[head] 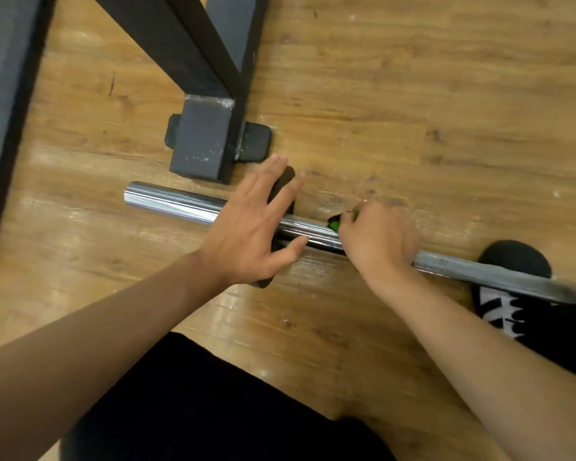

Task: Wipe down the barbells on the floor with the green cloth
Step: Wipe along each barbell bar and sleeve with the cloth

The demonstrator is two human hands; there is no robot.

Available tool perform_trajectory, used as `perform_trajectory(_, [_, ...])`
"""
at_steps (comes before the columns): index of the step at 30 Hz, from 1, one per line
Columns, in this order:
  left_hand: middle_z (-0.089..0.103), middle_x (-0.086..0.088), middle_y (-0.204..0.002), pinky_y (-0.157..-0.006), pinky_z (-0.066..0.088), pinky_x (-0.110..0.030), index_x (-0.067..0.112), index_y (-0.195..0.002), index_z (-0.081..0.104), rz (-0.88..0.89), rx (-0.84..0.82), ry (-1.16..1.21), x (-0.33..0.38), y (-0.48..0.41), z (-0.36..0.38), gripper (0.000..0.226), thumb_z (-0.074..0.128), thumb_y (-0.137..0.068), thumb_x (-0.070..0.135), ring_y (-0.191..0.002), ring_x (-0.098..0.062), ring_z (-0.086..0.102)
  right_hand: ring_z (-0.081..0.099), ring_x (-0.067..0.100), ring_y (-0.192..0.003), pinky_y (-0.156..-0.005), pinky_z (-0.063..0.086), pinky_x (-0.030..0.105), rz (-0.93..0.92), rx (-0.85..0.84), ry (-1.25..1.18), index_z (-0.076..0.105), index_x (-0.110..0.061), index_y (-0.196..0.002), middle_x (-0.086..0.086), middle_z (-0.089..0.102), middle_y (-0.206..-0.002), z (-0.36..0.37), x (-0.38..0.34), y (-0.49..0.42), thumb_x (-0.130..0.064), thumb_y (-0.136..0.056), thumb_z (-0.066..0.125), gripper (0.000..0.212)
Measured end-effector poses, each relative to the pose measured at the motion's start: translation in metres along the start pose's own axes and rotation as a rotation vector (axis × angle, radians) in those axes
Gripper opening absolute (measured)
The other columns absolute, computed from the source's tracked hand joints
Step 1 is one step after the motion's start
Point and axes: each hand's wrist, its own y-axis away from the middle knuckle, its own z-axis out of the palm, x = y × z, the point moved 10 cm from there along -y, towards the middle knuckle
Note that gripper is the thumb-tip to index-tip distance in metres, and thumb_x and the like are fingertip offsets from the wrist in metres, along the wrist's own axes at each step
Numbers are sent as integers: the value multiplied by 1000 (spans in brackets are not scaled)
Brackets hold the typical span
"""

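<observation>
Green cloth [335, 224] on barbell [173, 202]

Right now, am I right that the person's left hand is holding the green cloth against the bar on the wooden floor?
Not quite: it is the right hand that holds the green cloth against the barbell on the wooden floor, as the head view shows. The left hand lies open over the black collar.

Probably a gym; a chrome barbell [177, 202] lies on wood-look flooring [413, 94] beside a dark steel rack foot [202, 141].
</observation>
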Motion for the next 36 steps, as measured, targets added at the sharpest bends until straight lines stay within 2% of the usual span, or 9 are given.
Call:
perform_trajectory(3, [36,-31,-160,-122,32,-57,-1,-155,43,38,26,13,2,5,-1,81,46,-97,56,-151,-45,32,66,31,-99,-78,55,40,-236,167,30,75,-14,-114,6,74,-99,5,-21,46,-25,-101,49,31])
perform_trajectory(7, [36,-29,-160,-122,31,-56,-1,-155,40,29,71,47,3,5,-3,80,43,-98,54,-151,-43,32,68,28,-117,-101,52,39,-380,171,140,65,-10,-135,7,76,-112,17,-51,37,-20,-85,77,52])
perform_trajectory(11, [38,-28,-160,-123,30,-54,-3,-155,40,34,98,75,4,4,-5,82,28,-104,61,-151,-40,34,38,23,-148,-124,27,35,-424,-60,-2,21,-18,-162,1,51,-152,38,-98,42,-31,-105,48,64])
perform_trajectory(13, [39,-28,-159,-123,30,-54,-4,-154,40,47,88,72,3,5,-5,82,26,-105,60,-151,-40,35,24,29,-156,-130,1,45,-456,-84,111,22,-16,-161,5,42,-161,37,-92,42,-35,-107,41,60])
perform_trajectory(16, [41,-28,-157,-123,30,-51,-4,-152,42,51,95,45,3,5,-5,80,34,-103,57,-149,-41,37,25,43,-154,-122,-20,59,-473,98,292,52,-20,-150,12,44,-160,13,-48,45,-43,-108,38,50])
perform_trajectory(20, [44,-27,-155,-124,27,-44,-5,-151,44,34,113,32,3,0,-8,78,41,-98,52,-147,-39,38,59,35,-126,-127,19,54,-429,99,234,66,-11,-131,13,68,-131,20,-59,36,-34,-107,40,42])
perform_trajectory(25, [49,-21,-153,-122,32,-49,-2,-150,48,24,91,-4,-2,-6,-8,76,38,-99,54,-148,-37,40,56,30,-126,-124,26,46,-502,-70,92,54,-13,-140,7,64,-128,44,-89,33,-22,-103,43,40])
perform_trajectory(32, [52,-20,-151,-120,33,-50,1,-148,51,30,23,-37,-7,-23,-8,70,39,-99,50,-147,-37,42,54,30,-124,-110,31,37,-427,-20,84,57,-15,-132,5,63,-129,31,-86,26,-21,-105,43,32])
perform_trajectory(36, [52,-22,-151,-120,31,-48,-3,-144,53,37,68,-147,-10,-15,-15,70,38,-99,48,-144,-38,45,59,34,-123,-115,35,48,-518,90,138,59,-10,-138,11,66,-126,28,-75,29,-25,-104,49,39])
